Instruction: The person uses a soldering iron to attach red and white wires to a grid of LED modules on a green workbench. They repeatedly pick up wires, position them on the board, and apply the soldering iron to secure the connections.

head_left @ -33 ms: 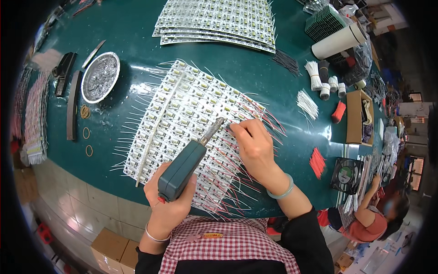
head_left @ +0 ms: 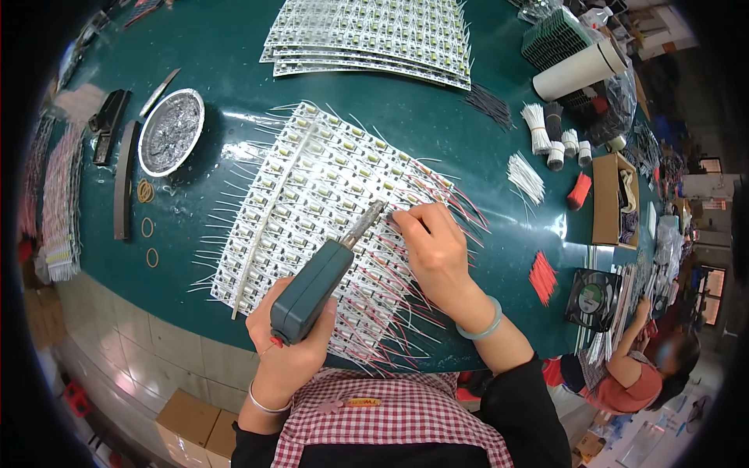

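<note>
The left hand (head_left: 292,355) grips a dark green soldering gun (head_left: 312,290) whose long axis slants up-right, its metal tip just left of the right hand's (head_left: 437,249) fingers (head_left: 409,222), pinched together on a thin wire over the white panel of circuit strips (head_left: 312,187).

Soldering tool (head_left: 312,290) tip contact hidden under right hand (head_left: 434,251) fingertips, co-worker (head_left: 640,366) blurred at the rim

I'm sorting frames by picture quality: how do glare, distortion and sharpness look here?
Head view: fisheye bends the green table edge toward a black rim; overhead light glares off its surface near the metal dish; the soldering iron and both hands are sharp; the far right edge is soft.
</note>
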Demonstrator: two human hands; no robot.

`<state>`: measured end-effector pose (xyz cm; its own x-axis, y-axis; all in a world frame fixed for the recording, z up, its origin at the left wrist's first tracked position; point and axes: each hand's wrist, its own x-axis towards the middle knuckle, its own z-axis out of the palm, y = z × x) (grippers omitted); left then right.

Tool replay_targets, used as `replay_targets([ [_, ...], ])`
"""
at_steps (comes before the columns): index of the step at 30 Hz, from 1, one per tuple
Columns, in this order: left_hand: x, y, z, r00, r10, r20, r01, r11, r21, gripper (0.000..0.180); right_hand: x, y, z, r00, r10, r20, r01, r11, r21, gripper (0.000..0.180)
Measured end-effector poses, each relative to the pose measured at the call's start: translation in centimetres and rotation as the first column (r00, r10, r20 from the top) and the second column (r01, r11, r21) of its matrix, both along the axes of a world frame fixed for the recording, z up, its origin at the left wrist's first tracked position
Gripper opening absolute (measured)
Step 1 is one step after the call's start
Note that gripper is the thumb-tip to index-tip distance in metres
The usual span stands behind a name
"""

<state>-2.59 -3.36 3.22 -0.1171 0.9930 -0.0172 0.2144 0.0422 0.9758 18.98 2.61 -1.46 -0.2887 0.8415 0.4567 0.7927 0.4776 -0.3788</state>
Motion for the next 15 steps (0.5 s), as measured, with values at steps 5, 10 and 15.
replay_targets([
  [5,-0.11,0.04,-0.37,0.996,-0.04,-0.082,0.041,0.999,0.012,0.018,-0.03,0.06,0.27,0.999,-0.001,0.04,0.001,1.0,-0.006,0.027],
  [10,0.63,-0.08,-0.29,0.998,0.02,-0.061,-0.019,1.0,0.007,0.016,-0.06,0.11,0.37,0.999,0.003,0.045,-0.002,1.0,-0.022,0.026],
  [15,0.52,-0.04,-0.32,0.996,-0.007,-0.085,0.006,1.0,-0.007,0.014,-0.02,0.14,0.33,0.999,0.006,0.044,-0.004,1.0,-0.028,0.026],
])
